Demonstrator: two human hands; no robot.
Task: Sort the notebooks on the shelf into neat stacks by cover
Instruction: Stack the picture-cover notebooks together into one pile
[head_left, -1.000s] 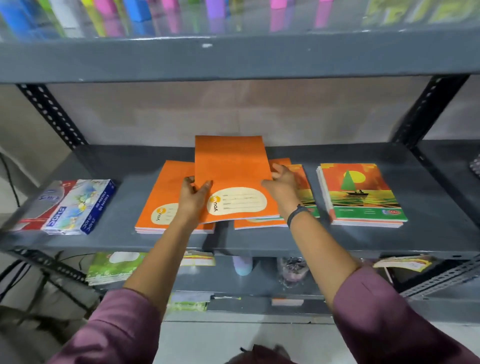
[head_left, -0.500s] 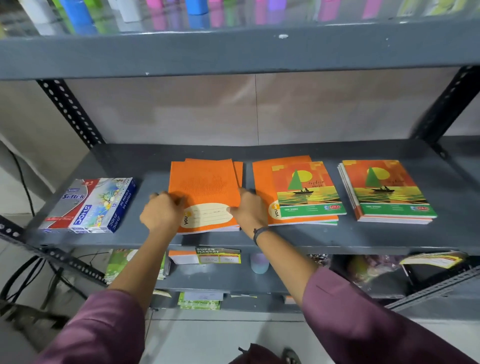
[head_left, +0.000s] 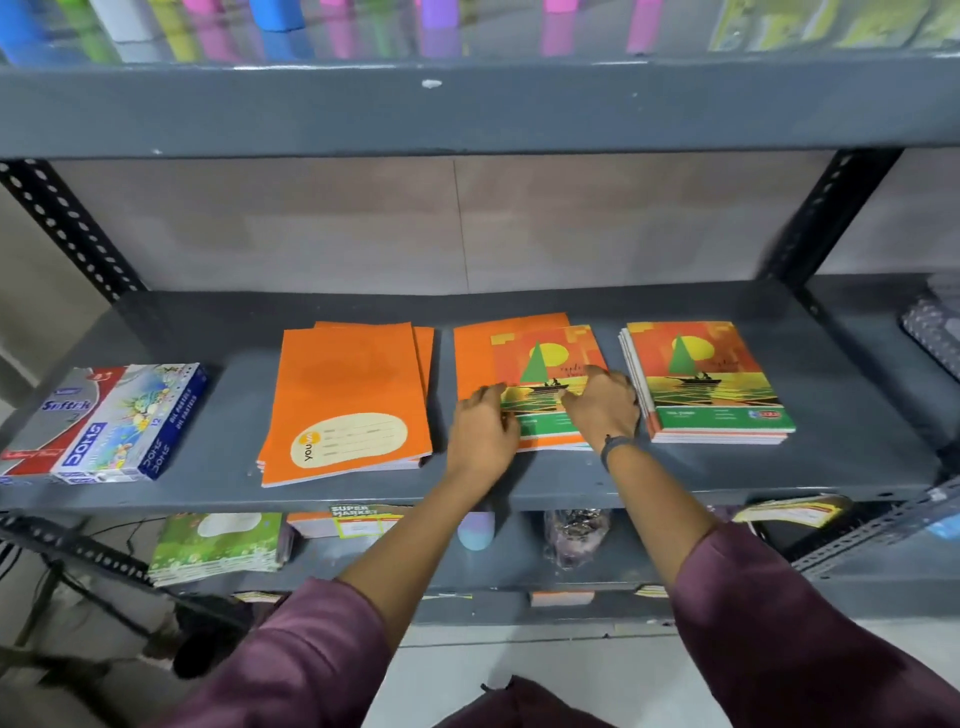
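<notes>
On the grey shelf lie three piles of notebooks. At the left is a stack of plain orange notebooks, slightly fanned. The middle pile has a sailboat-cover notebook lying on an orange notebook. At the right stands a stack of sailboat-cover notebooks. My left hand grips the left edge of the middle sailboat notebook. My right hand lies on its cover near the right edge, fingers curled on it.
Boxes of oil pastels sit at the shelf's left end. The upper shelf overhangs, carrying coloured bottles. A lower shelf holds green notebooks and small items. Perforated uprights flank the bay.
The orange notebook I held was laid on the left orange stack. Both hands then moved right onto the middle pile's sailboat notebook.
</notes>
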